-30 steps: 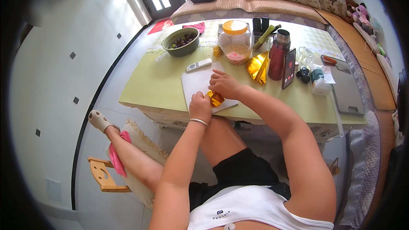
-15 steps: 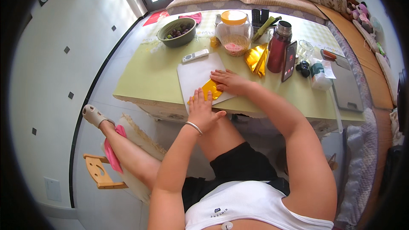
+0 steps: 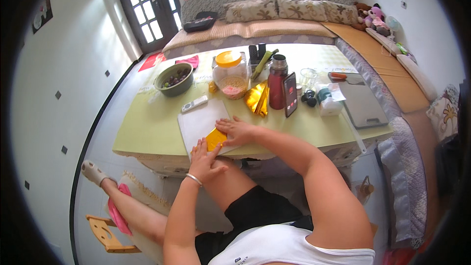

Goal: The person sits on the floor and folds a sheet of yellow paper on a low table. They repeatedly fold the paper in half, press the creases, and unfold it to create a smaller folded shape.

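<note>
Pale green covers most of the desk (image 3: pixel 142 130), which stands in front of a long sofa (image 3: pixel 255 28). At its near edge both hands lie flat, fingers stretched out and grasping nothing: the left hand (image 3: pixel 204 159) at the lower left of a flat piece of gold foil (image 3: pixel 215 140), the right hand (image 3: pixel 236 131) along its upper right side. That foil rests on a white board (image 3: pixel 196 123). Just beyond the board lies a white remote (image 3: pixel 195 103); its button markings are too small to read. Behind stand a yellow-lidded jar (image 3: pixel 229 74) with a pink label, a larger gold sheet (image 3: pixel 257 99), a red flask (image 3: pixel 278 86) and a phone (image 3: pixel 290 95) with small lit icons. Farther right, a tissue pack (image 3: pixel 328 100) carries a green label, its print blurred. Small dark lettering marks the white top (image 3: pixel 289 245).
</note>
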Available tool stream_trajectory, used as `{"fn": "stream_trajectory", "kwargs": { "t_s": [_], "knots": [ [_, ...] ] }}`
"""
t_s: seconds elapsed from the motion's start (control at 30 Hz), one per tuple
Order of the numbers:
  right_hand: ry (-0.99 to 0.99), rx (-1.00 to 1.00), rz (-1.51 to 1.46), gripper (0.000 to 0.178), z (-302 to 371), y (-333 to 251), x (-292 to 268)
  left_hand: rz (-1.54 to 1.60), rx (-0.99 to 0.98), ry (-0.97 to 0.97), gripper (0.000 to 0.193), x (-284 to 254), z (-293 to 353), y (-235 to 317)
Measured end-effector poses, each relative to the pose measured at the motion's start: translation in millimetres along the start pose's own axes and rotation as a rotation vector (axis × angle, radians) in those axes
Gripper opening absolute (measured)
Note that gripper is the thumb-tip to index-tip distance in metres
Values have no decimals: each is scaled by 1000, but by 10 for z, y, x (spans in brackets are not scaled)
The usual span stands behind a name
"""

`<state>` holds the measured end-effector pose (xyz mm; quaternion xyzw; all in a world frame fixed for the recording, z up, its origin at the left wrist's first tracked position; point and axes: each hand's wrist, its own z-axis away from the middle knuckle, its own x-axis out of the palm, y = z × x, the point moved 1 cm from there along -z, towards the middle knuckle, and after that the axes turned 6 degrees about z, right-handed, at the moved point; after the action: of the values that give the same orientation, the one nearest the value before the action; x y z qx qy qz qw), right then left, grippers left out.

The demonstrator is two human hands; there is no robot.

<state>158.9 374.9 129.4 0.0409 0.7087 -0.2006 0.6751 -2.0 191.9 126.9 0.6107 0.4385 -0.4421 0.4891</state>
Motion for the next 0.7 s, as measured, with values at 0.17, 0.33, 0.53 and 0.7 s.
{"fn": "stream_trajectory", "kwargs": {
  "t_s": [0.17, 0.33, 0.53, 0.7],
  "knots": [
    [60, 69, 92, 88, 409, -288, 39, 249, -10, 194, 86, 50, 76, -75],
    [196, 52, 123, 81, 576, -327, 95, 59, 26, 239, 77, 95, 122, 16],
    [273, 5, 256, 71, 627, -448, 40, 91, -6, 296, 72, 79, 169, 63],
    [443, -84, 373, 57, 593, -517, 78, 99, -10, 320, 64, 9, 185, 102]
  ]
}}
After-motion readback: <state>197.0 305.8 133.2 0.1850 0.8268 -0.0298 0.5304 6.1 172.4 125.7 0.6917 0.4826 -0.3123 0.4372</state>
